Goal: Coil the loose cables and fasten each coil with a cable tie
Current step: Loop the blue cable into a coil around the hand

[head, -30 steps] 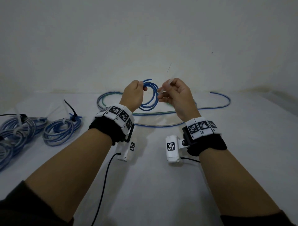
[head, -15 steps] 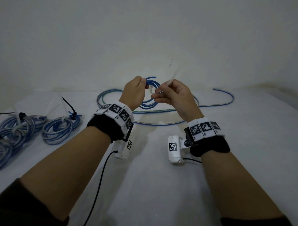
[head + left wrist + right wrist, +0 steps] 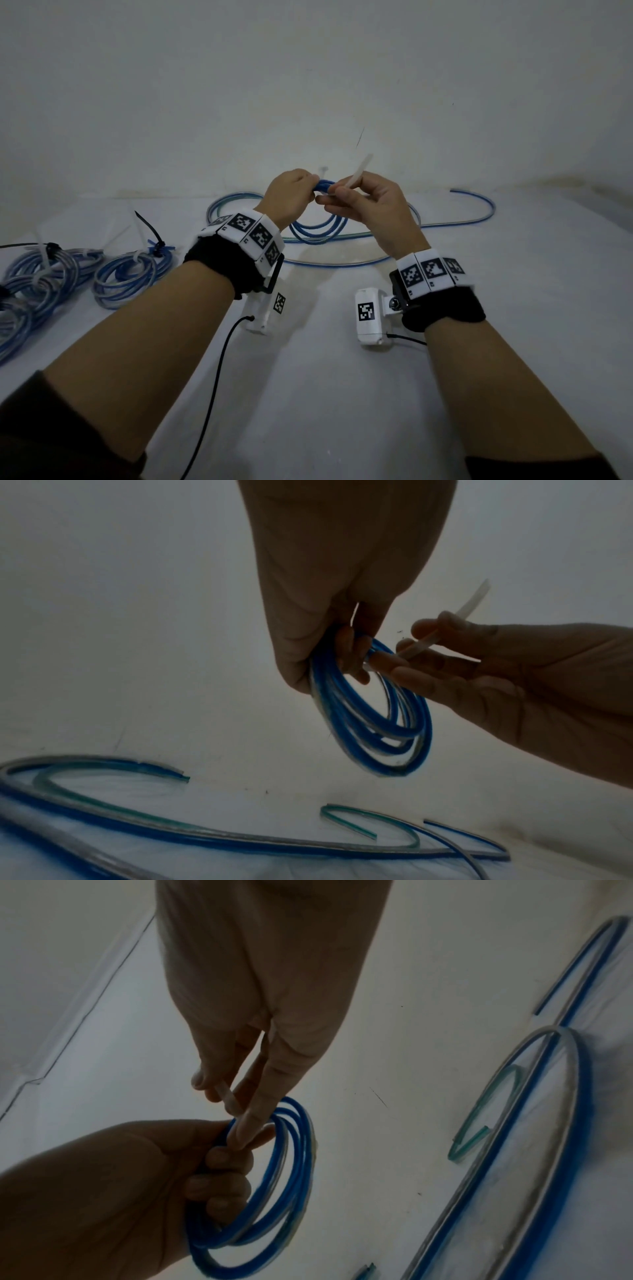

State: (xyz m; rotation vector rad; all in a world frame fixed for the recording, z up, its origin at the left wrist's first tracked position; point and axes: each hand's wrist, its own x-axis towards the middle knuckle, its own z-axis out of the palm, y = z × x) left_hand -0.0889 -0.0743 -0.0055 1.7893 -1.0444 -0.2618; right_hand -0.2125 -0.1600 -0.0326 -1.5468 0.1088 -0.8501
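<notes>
My left hand (image 3: 308,187) grips the top of a small blue cable coil (image 3: 318,229), which hangs below my fingers above the table. My right hand (image 3: 337,194) pinches a white cable tie (image 3: 359,171) between thumb and forefinger, right against the coil's top. The tie's free end sticks up to the right. In the left wrist view the tie (image 3: 421,642) meets the coil (image 3: 369,737) beside my left fingers. The right wrist view shows the tie (image 3: 229,1099) running down to the gripped part of the coil (image 3: 291,1191).
Long loose blue and clear cables (image 3: 472,212) lie in wide loops on the white table (image 3: 342,394) behind my hands. Several tied coils (image 3: 130,274) sit at the left, one with a black tie (image 3: 150,229). A wall stands close behind.
My hands have closed together. The right hand brought the tie against the top of the coil, and the coil now hangs lower under my left fingers.
</notes>
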